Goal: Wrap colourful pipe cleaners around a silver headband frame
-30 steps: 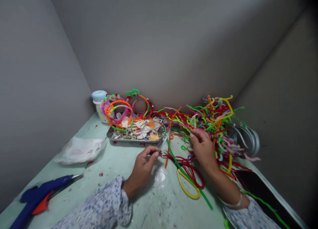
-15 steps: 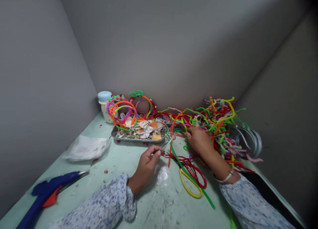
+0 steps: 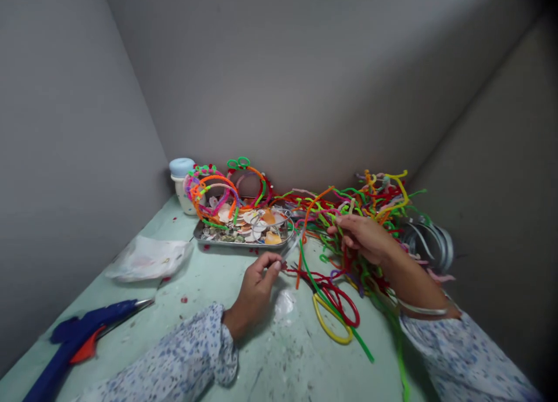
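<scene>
My left hand is closed in a pinch on the end of a thin silvery metal headband, whose curve reaches up over the tray's right end. Over the pile of coloured pipe cleaners, my right hand is closed at thumb and forefinger on a yellow-green pipe cleaner. How much of that strand is loose from the pile I cannot tell. Between the hands lie yellow-handled scissors, with red and green pipe cleaners across them. An orange pipe cleaner curves upward near the headband.
A metal tray holds shells and small stones, with decorated headbands standing in it. Left are a blue-lidded jar, a plastic packet and a blue glue gun. Plain metal headbands lean at the right by the wall.
My right hand has risen slightly and turned, its wrist moving to the right, while pinching at the pipe cleaners. My left hand stays on the headband.
</scene>
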The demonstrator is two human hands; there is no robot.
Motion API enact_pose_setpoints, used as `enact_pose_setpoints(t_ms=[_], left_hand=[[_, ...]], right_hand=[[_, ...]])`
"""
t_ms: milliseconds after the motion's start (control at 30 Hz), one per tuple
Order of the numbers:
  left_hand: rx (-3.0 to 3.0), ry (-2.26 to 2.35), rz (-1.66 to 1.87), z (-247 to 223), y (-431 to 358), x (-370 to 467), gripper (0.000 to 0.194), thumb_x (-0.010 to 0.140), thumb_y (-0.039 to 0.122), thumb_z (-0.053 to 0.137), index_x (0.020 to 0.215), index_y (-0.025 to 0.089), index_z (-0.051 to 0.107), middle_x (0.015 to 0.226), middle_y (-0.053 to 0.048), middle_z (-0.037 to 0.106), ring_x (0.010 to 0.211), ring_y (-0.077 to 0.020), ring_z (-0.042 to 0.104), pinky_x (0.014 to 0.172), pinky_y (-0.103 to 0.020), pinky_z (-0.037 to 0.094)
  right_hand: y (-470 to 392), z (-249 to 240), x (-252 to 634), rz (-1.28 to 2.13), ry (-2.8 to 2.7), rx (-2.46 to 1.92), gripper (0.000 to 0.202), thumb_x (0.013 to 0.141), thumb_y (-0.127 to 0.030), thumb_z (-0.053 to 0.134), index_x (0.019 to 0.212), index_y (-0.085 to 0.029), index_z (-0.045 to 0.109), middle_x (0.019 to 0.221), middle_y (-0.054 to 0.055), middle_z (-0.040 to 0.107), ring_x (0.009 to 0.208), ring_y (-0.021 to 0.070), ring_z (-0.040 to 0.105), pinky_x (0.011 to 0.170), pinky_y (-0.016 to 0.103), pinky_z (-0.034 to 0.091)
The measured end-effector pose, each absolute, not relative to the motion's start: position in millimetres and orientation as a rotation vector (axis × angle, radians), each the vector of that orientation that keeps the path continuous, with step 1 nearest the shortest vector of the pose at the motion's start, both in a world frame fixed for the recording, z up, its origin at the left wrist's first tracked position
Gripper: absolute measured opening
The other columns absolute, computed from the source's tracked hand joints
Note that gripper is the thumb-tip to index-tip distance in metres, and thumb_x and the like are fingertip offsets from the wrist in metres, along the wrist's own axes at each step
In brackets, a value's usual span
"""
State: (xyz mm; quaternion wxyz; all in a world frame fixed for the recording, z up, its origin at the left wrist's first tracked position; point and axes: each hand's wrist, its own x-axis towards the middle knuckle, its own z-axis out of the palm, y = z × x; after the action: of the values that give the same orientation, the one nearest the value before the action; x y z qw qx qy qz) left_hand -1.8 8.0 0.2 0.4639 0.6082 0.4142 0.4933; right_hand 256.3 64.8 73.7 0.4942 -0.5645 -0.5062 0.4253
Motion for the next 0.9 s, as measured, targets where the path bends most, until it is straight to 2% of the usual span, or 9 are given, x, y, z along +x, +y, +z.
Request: enact_pose_setpoints(t_ms=[100, 200, 300, 467, 600, 700, 800, 867, 900], left_hand=[[1.513, 1.028, 1.221, -1.0, 8.9, -1.5, 0.019, 0.092, 0.036, 0.052, 0.090, 0.020, 0.062, 0.084, -0.001, 0.062, 0.083, -0.0174, 0.056, 0.078, -0.027, 0.043], [1.519, 1.036, 1.231, -1.7, 9.5, -1.4, 0.019, 0.092, 0.036, 0.053, 0.089, 0.020, 0.062, 0.083, -0.001, 0.062, 0.082, -0.0171, 0.056, 0.076, -0.027, 0.043], [1.526, 1.044, 1.224, -0.9, 9.3, -1.5, 0.019, 0.092, 0.036, 0.052, 0.091, 0.020, 0.062, 0.085, -0.001, 0.063, 0.083, -0.0171, 0.056, 0.077, -0.026, 0.043], [1.519, 1.045, 1.227, 1.1, 8.6, -2.1, 0.019, 0.092, 0.036, 0.052, 0.092, 0.020, 0.063, 0.088, -0.002, 0.064, 0.086, -0.0175, 0.057, 0.079, -0.027, 0.043], [1.500, 1.038, 1.226, 0.6, 8.4, -1.5, 0.018, 0.092, 0.036, 0.053, 0.091, 0.021, 0.063, 0.086, -0.001, 0.063, 0.084, -0.0170, 0.056, 0.078, -0.027, 0.043], [1.495, 1.032, 1.219, 1.0, 8.2, -0.6, 0.018, 0.093, 0.035, 0.052, 0.092, 0.020, 0.062, 0.086, -0.001, 0.062, 0.084, -0.0167, 0.056, 0.078, -0.027, 0.043], [1.485, 1.036, 1.210, 3.2, 7.6, 0.1, 0.018, 0.093, 0.034, 0.051, 0.092, 0.019, 0.062, 0.086, -0.002, 0.062, 0.084, -0.0166, 0.056, 0.077, -0.028, 0.043], [1.482, 1.040, 1.210, 4.9, 7.0, 0.4, 0.018, 0.093, 0.034, 0.051, 0.092, 0.019, 0.062, 0.086, -0.002, 0.062, 0.084, -0.0170, 0.056, 0.078, -0.028, 0.043], [1.481, 1.042, 1.210, 5.5, 6.9, 0.6, 0.018, 0.093, 0.034, 0.051, 0.092, 0.019, 0.062, 0.086, -0.003, 0.062, 0.085, -0.0171, 0.056, 0.078, -0.028, 0.043]], right_hand=[[60.6, 90.4, 260.4, 1.344, -1.112, -1.282, 0.022, 0.074, -0.041, 0.067, 0.068, -0.019, 0.065, 0.041, -0.005, 0.044, 0.034, 0.0076, 0.027, 0.034, 0.024, 0.021], [56.8, 106.2, 264.3, 1.388, -0.980, -1.200, 0.017, 0.073, -0.037, 0.069, 0.071, -0.021, 0.065, 0.041, -0.007, 0.037, 0.036, 0.0071, 0.022, 0.033, 0.022, 0.016], [54.3, 118.2, 265.8, 1.320, -0.965, -1.209, 0.020, 0.075, -0.039, 0.069, 0.068, -0.022, 0.062, 0.040, -0.008, 0.031, 0.036, 0.0070, 0.019, 0.032, 0.022, 0.016], [52.0, 123.1, 265.2, 1.378, -1.045, -1.168, 0.025, 0.075, -0.036, 0.068, 0.058, -0.023, 0.053, 0.041, -0.005, 0.040, 0.035, 0.0086, 0.029, 0.034, 0.024, 0.023], [50.3, 112.5, 262.8, 1.340, -1.147, -1.232, 0.027, 0.077, -0.043, 0.062, 0.060, -0.023, 0.057, 0.039, -0.005, 0.039, 0.034, 0.0083, 0.024, 0.035, 0.026, 0.021], [54.6, 99.2, 259.8, 1.157, -1.313, -1.369, 0.026, 0.080, -0.042, 0.059, 0.066, -0.021, 0.060, 0.046, -0.003, 0.050, 0.036, 0.0091, 0.032, 0.039, 0.025, 0.026], [59.4, 90.7, 260.2, 0.693, -1.414, -1.746, 0.020, 0.081, -0.033, 0.056, 0.092, -0.019, 0.065, 0.066, 0.001, 0.067, 0.043, 0.0126, 0.047, 0.045, 0.026, 0.034], [57.8, 90.8, 265.2, 0.293, -1.572, -1.919, 0.024, 0.080, -0.031, 0.059, 0.097, -0.017, 0.068, 0.077, 0.006, 0.072, 0.064, 0.0175, 0.061, 0.058, 0.027, 0.040], [55.2, 92.2, 269.1, 0.165, -1.620, -1.990, 0.024, 0.082, -0.032, 0.058, 0.097, -0.017, 0.069, 0.083, 0.007, 0.073, 0.071, 0.0194, 0.064, 0.061, 0.027, 0.041]])
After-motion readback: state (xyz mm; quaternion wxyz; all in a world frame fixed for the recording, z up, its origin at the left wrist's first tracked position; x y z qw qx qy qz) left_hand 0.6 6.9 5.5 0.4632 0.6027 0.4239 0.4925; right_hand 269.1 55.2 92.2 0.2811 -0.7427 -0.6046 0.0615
